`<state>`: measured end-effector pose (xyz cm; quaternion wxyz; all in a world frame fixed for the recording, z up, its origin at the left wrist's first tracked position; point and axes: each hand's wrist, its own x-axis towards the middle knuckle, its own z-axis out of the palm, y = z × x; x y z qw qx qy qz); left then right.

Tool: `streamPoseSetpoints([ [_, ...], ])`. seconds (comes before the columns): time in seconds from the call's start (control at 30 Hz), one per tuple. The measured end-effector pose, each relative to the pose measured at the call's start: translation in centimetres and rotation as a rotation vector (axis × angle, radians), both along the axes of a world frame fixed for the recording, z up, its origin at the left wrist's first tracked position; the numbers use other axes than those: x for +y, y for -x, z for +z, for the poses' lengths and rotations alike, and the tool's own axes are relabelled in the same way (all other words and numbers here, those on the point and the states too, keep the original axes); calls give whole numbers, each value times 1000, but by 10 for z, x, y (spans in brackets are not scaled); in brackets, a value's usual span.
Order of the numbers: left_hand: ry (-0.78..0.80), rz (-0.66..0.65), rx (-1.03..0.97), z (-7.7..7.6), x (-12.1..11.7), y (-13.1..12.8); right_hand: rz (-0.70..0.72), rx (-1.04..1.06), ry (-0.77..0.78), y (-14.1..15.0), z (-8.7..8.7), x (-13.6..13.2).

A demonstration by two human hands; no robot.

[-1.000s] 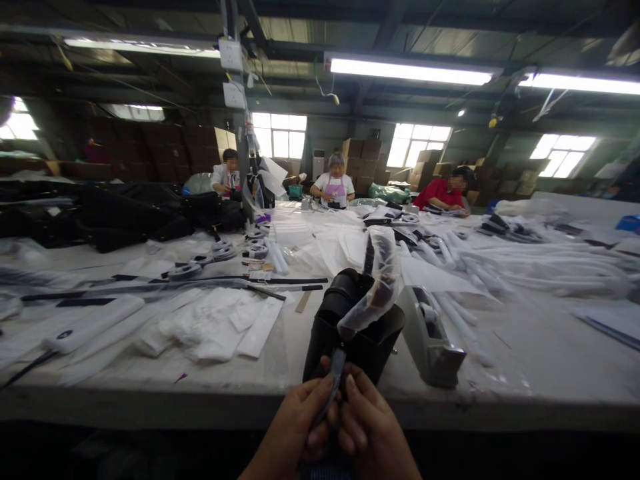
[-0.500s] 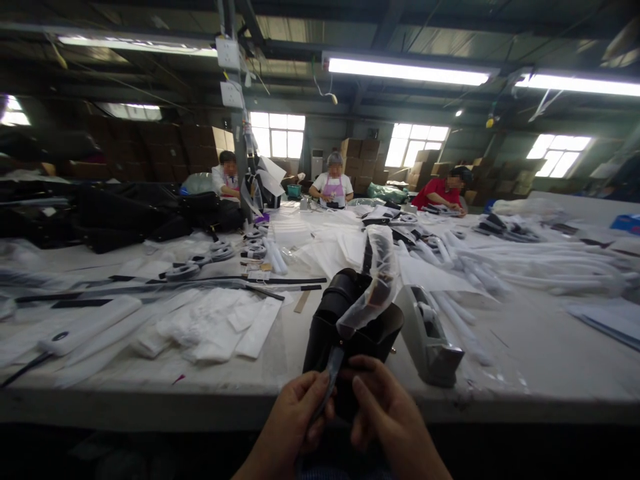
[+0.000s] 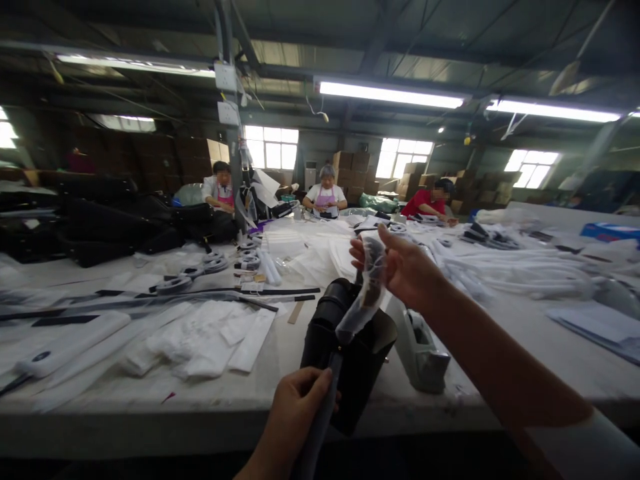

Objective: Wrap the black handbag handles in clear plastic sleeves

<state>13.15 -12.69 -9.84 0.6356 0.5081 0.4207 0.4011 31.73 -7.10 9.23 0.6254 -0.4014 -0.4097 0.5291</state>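
A black bag (image 3: 363, 380) stands tilted at the near edge of the table. Its handle (image 3: 364, 307), wrapped in whitish translucent film, arches up over the top. My left hand (image 3: 297, 407) is closed, with thumb and fingers pinching a grey, film-covered strap (image 3: 325, 407) that hangs down the bag's front. Reaching far forward, my right hand (image 3: 400, 267) is round the upper end of the wrapped handle, its fingertips showing on the far left side of it. Just right of the bag sits a grey tape dispenser (image 3: 423, 360).
White foam sheets and paper (image 3: 200, 340) lie to the left, beside long black strips (image 3: 270, 291). Black bags (image 3: 115, 220) are piled at the far left. Wrapped white tubes (image 3: 525, 267) spread over the right side. Three co-workers sit across the table, one in a red top (image 3: 424, 202).
My right hand has moved from low beside the bag up and forward to the wrapped handle. My left hand stays on the strap. The view has shifted slightly.
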Motion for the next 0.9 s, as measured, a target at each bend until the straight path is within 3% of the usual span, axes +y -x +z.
streamPoseSetpoints([
  [0.1,-97,-16,-26,0,6,6,84,-36,46,2,33,21],
  [0.2,-229,135,-31,11,18,24,146,-195,-36,3,64,34],
  [0.37,-542,495,171,43,43,62,4,-449,-218,-6,119,43],
  [0.53,-827,663,441,55,56,83,-63,-925,-329,-22,156,51],
  [0.6,-828,623,489,50,56,83,-53,-1113,-360,-29,159,55],
  [0.7,-726,422,396,35,48,73,-26,-1354,-428,-38,147,65],
  [0.8,-586,266,295,17,34,53,-8,-1446,-549,-40,118,77],
  [0.9,-464,160,270,3,16,34,7,-1497,-624,-28,74,84],
])
